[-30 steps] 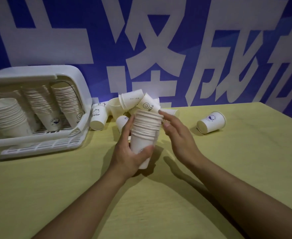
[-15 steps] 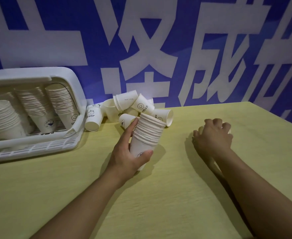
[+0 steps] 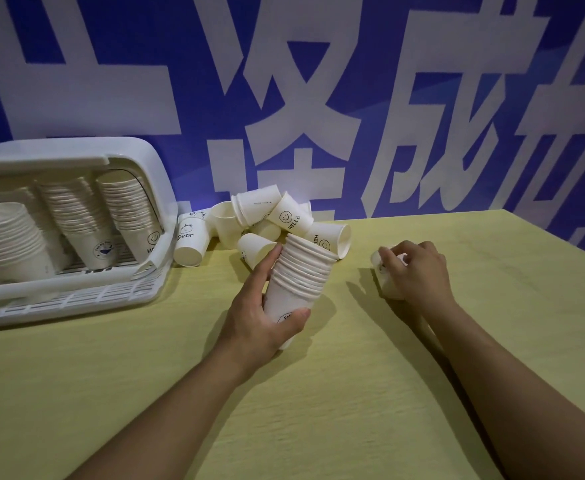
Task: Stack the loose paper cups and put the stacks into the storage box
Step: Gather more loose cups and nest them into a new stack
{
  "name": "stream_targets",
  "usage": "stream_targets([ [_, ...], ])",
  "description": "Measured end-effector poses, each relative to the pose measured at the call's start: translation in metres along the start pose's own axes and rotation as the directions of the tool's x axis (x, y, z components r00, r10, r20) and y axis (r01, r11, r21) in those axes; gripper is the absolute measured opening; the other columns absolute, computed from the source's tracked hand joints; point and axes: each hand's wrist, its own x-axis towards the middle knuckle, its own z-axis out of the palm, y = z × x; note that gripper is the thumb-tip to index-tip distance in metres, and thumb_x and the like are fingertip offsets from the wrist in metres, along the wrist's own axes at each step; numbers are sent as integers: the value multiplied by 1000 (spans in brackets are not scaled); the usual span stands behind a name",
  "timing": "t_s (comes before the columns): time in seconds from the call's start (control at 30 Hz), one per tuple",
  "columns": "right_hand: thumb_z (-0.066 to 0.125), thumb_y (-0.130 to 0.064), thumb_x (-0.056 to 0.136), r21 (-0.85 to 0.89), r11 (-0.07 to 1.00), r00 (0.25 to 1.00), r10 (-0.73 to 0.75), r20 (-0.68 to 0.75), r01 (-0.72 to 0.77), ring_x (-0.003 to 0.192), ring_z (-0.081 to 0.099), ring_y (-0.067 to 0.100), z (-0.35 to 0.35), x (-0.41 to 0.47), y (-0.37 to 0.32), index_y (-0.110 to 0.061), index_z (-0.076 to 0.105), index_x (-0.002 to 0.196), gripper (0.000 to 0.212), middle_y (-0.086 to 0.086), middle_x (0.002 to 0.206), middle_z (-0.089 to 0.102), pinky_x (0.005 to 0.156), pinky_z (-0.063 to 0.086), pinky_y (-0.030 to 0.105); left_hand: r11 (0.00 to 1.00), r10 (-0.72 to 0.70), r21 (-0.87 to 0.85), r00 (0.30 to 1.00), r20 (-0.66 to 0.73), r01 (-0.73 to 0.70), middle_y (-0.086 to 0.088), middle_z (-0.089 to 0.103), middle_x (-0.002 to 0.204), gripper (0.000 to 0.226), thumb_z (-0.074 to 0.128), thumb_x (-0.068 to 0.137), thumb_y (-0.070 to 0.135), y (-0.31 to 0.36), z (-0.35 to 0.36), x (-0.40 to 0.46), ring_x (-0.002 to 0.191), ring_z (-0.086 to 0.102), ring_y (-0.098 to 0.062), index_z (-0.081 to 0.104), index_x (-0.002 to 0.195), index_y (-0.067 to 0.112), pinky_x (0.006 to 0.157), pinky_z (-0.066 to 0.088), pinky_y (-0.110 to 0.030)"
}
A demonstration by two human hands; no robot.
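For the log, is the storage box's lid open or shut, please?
Open: the storage box shows its cup stacks through the front.

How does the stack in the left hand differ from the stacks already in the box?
The held stack is gripped by the left hand over the table; the boxed stacks stand inside the storage box. The held stack tilts right and is one; the boxed stacks number at least four and lean left. All are nested white paper cups.

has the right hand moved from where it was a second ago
Yes. The right hand has swung right, away from the stack of white paper cups, and now grips a lone white paper cup on the yellow table.
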Motion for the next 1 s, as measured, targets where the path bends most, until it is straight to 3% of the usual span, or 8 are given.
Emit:
stream_targets([
  [0.07,69,-47,87,11,999,999,42,-18,-42,111,51,28,2,4,1,-26,62,108,31,7,124,53,91,52,41,1000,-8,2,1000,3,8,29,47,144,95,85,78,29,0,1,0,112,58,6,25,138,72,80,48,-7],
  [0.2,75,-47,84,-1,984,976,179,127,-181,116,53,32,-9,6,4,-29,36,144,73,11,142,41,87,53,40,1000,-12,-7,1000,0,12,29,48,143,92,80,72,39,3,1,0,112,59,5,25,138,72,79,48,-6],
  [0.3,73,-42,87,181,974,984,111,142,-136,105,58,23,-22,-3,-7,-30,37,146,70,7,140,50,79,58,36,999,-15,-38,1000,8,15,29,52,138,91,80,68,48,5,0,-2,107,63,3,28,139,71,81,52,-16],
  [0.43,70,-33,91,680,729,995,-15,-100,79,98,58,11,-41,-29,-60,-35,39,139,57,-4,129,50,70,56,26,995,-32,-96,999,21,34,22,55,136,94,79,59,68,12,-1,-3,109,64,-1,30,140,70,93,57,-40],
  [0.53,68,-30,92,813,549,981,-125,-148,193,107,60,11,-44,-56,-98,-37,38,138,56,-8,126,52,77,59,27,995,-20,-98,999,47,25,24,52,136,96,75,61,71,20,-2,-8,106,63,3,25,142,70,90,57,-37],
  [0.73,62,-36,95,784,584,953,-300,-30,208,107,60,3,-19,-90,-142,-43,42,134,44,-19,121,55,73,57,19,993,-1,-114,999,-48,-5,31,45,132,90,72,66,76,38,-16,-15,114,53,3,15,136,76,84,54,-28],
  [0.83,49,-41,101,725,656,936,-349,42,212,117,58,9,-7,-98,-157,-40,47,137,36,-13,133,56,88,55,27,991,-9,-130,985,-174,-14,45,43,122,84,67,68,77,45,-36,-9,110,50,15,17,136,73,82,47,-19],
  [1.0,54,-54,94,553,772,875,-461,146,314,111,57,5,10,-103,-195,-40,46,140,48,-16,133,55,86,54,28,992,-46,-123,959,-280,11,27,46,134,79,66,84,64,35,-86,-17,115,51,6,22,148,56,80,45,-15],
])
